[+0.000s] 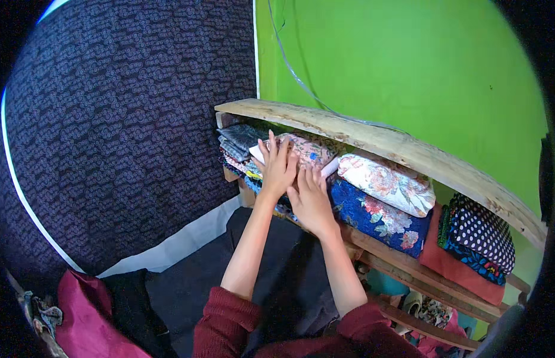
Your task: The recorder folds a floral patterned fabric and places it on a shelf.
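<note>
Both my arms, in dark red sleeves, reach to a wooden shelf holding folded cloth. My left hand (277, 164), its fingers spread, rests against a pink floral folded cloth (307, 149) on top of a stack. Beside it, my right hand (311, 201) lies with fingers stretched out along the lower front of that same cloth. White edges show at both sides of the pink cloth, partly behind my hands. Left of my hands sits a grey folded cloth (245, 138) on patterned ones. To the right, a white floral folded cloth (388, 184) lies on a blue floral one (379, 218).
A rough wooden plank (373, 134) overhangs the stacks closely. Further right are a polka-dot folded cloth (483, 232) and a rust-coloured cloth (444, 262). A dark patterned curtain (128, 131) hangs at left. Black cloth (200, 280) and magenta cloth (90, 316) lie below.
</note>
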The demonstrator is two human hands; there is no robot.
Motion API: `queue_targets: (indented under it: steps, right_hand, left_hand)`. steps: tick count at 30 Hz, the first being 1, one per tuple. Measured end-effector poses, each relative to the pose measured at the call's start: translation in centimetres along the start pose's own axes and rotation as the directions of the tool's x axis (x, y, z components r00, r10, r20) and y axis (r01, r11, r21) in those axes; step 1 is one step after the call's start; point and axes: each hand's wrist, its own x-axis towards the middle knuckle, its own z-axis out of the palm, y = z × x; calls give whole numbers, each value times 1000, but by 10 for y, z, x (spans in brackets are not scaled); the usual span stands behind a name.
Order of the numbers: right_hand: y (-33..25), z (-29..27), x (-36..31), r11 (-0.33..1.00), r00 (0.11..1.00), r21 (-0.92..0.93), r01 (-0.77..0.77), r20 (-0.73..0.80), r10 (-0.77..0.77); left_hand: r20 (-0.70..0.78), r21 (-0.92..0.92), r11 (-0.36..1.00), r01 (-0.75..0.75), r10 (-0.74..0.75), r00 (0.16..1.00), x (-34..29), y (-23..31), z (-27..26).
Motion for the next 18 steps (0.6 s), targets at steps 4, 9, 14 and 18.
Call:
queue_targets:
  steps: [4,9,14,18]
  right_hand:
    - [-7,-9,-39,991,995,88,98,-10,-98]
    - [-9,-13,-69,984,994,138,109,11,-112]
    - [-36,3,-89,939,961,279,200,131,-244]
    - [-64,15,-111,866,893,428,259,234,-383]
  left_hand:
    - [-106,57,995,-82,88,990,-42,15,-22]
    - [155,301,953,-39,-8,988,-115,49,-55]
    - [238,476,879,30,-161,958,-172,46,-88]
    - [99,610,772,177,-295,950,-212,54,-120]
